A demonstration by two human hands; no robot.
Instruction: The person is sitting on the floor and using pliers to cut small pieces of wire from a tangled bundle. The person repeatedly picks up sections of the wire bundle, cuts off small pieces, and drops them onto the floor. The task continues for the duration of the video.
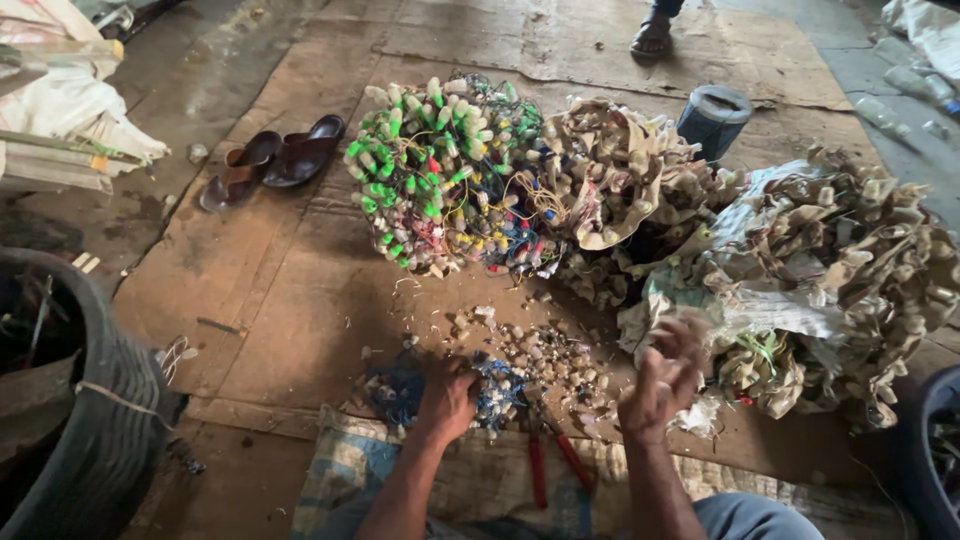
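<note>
**Operator:** Blue tangled wire with small capped fittings [498, 388] lay on the brown cardboard floor covering [290, 310], directly in front of the person. The left hand [446, 398] pressed down on it, fingers curled over the tangle in a closed grip. The right hand [662, 383] was raised beside it and blurred; I could not tell how far its fingers were open or whether they held anything.

**Inspector:** Advice, as a judgement: pin the tangle firmly with one hand and draw single strands clear, keeping loose pieces within the scattered pale scrap pile [545, 355].

**Operator:** Count: one pair of red-handled cutters [553, 460] lying just in front of the knees; three large bundles, namely one green-and-white capped wire bundle [440, 170] and two tan husk-like bundles [610, 175] [850, 270]; two brown sandals [272, 160]; one dark cylindrical container [713, 118]; one black tyre basket [95, 400]. Another person's sandalled foot [652, 35] stood well apart.
</note>
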